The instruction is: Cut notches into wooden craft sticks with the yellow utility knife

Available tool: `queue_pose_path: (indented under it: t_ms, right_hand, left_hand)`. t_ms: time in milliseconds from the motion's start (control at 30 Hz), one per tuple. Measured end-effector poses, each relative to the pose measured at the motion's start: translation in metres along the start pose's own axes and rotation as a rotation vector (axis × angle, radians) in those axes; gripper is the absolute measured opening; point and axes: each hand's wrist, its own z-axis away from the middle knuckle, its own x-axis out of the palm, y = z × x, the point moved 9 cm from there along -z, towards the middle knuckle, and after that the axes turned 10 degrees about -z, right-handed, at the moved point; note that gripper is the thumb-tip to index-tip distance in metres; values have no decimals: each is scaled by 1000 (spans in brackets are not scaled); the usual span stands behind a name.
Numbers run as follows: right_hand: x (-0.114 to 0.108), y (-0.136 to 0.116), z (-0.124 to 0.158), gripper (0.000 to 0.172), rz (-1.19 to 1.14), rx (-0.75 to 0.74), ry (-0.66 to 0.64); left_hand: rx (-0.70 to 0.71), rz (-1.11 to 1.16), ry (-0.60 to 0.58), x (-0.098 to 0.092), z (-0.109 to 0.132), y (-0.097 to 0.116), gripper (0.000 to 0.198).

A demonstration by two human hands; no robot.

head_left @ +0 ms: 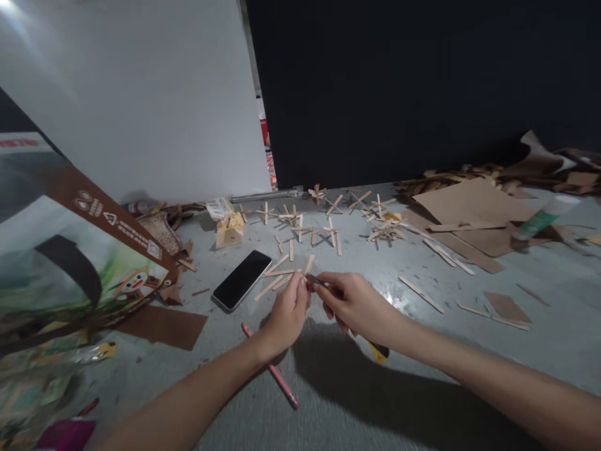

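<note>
My left hand [287, 314] is closed, pinching a wooden craft stick [308, 264] that juts up past the fingertips. A utility knife with a black and yellow handle [379, 352] is gripped in my right hand [359, 304]. Its dark front end meets the stick at my left fingertips; the fingers hide the exact contact. Several loose craft sticks [267, 287] lie just beyond my left hand, beside a black-screened phone [243, 280]. Under my left wrist rests a pink pencil [284, 385].
Several small crossed-stick pieces [332, 233] stand towards the back. Brown cardboard sheets [469, 203] and a glue stick [547, 217] are at the right. A printed paper bag [101, 219] stands at the left. White [141, 94] and black panels [422, 88] border the back.
</note>
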Motion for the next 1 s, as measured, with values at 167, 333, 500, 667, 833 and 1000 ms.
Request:
queue_pose_path:
  t_ms: [167,333,500,667,833,1000]
  right_hand:
    - [-19,-8,-8,26,106,-119,44]
    - [-39,-9,-13,28,165,-162,172]
    - [-43,-14,-9,30,257,-217,242]
    - [-33,-8,-15,33,235,-185,121]
    - [-27,1,-22,38,57,-147,34]
    - [-30,15,-24,39,-77,-29,56]
  left_hand:
    - [15,-1,-29,0,2,5,41]
    - [-27,63,-23,0,0,5,43]
    - [18,-22,-59,0,1,6,40]
    - [66,-55,-130,3,4,11,37]
    - [60,-47,-142,3,3,13,40]
    - [16,3,-119,1,2,6,44]
